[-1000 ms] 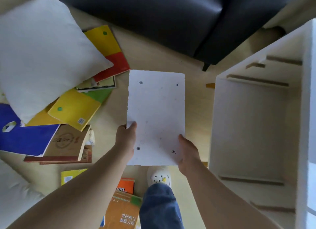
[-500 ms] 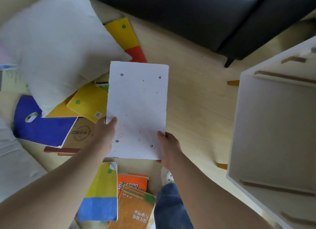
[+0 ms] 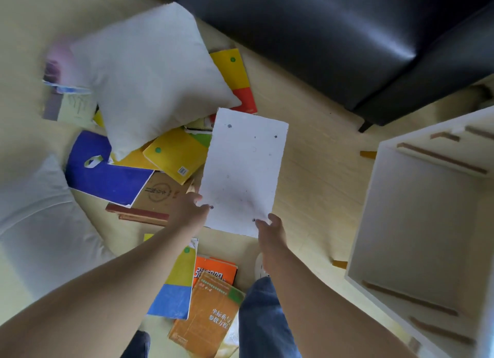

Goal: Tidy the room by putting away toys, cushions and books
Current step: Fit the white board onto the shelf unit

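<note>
Holding a white board (image 3: pixel 243 173) flat above the floor (image 3: pixel 315 170), with the job barely begun by the look of it. Pale, thin and rectangular, rough along the long edges, dotted with small dark spots near the corners; no cover or print visible, so hard to call it book, sheet or shelf panel. Pinched at the near-left corner by the left hand (image 3: pixel 188 210), thumb on top and fingers hidden beneath; same pinching grip at the near-right corner from the right hand (image 3: pixel 270 232). No sign of anything put away. Just left of the board, a heap of books, among them a yellow book (image 3: pixel 173 157) and a blue book (image 3: pixel 107 175), lying partly under a white cushion (image 3: pixel 149 77). Further left of the board, a second cushion (image 3: pixel 34 224) on the floor. On the near side of the board, an orange book (image 3: pixel 211 312) among others by the feet. Right of the board, well apart, a white cabinet (image 3: pixel 417 224) with brown strips along its inner walls. Beyond the board, a dark sofa (image 3: pixel 320 36). Judged mostly undone: books and both cushions left to place.
</note>
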### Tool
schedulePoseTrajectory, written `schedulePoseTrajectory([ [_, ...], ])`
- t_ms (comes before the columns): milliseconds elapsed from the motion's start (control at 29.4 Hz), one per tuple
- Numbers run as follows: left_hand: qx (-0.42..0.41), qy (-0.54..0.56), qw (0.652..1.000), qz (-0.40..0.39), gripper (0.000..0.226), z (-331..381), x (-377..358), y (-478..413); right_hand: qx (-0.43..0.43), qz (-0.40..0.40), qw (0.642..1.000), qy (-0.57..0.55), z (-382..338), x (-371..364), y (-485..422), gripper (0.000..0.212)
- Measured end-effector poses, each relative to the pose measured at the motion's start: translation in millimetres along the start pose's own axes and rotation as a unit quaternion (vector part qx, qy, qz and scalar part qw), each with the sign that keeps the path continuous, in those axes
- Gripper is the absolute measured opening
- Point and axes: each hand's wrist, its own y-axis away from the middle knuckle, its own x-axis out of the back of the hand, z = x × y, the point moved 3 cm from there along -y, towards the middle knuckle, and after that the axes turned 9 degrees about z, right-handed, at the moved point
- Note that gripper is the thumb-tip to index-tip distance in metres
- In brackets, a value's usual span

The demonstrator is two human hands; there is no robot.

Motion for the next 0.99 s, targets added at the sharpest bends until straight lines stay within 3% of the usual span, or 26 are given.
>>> schedulePoseTrajectory([
  [102, 0.027, 0.023, 0.999, -0.027, 0.039, -5, 23, 31, -0.018, 0.001, 1.000, 0.019, 5, 0, 46, 0.045],
  [272, 0.026, 0.103, 0.993, -0.044, 0.033, 8, 82, 88, 0.027, 0.022, 0.999, 0.019, -22, -2, 135, 0.032],
  [510, -0.103, 0.117, 0.985, -0.080, 0.032, 0, 198, 157, 0.072, 0.101, 0.982, -0.142, -21, -34, 273, 0.015],
  [611, -0.148, 0.057, 0.983, -0.091, 0.027, -47, 261, 192, 0.029, 0.092, 0.973, -0.210, 20, -73, 356, 0.004],
  [781, -0.220, 0.016, 0.971, -0.091, 0.025, -98, 340, 236, 0.041, 0.073, 0.941, -0.327, 68, -110, 450, 0.004],
  [985, -0.253, 0.004, 0.961, -0.110, 0.028, -130, 378, 272, 0.051, 0.095, 0.918, -0.382, 115, -116, 513, 0.007],
])
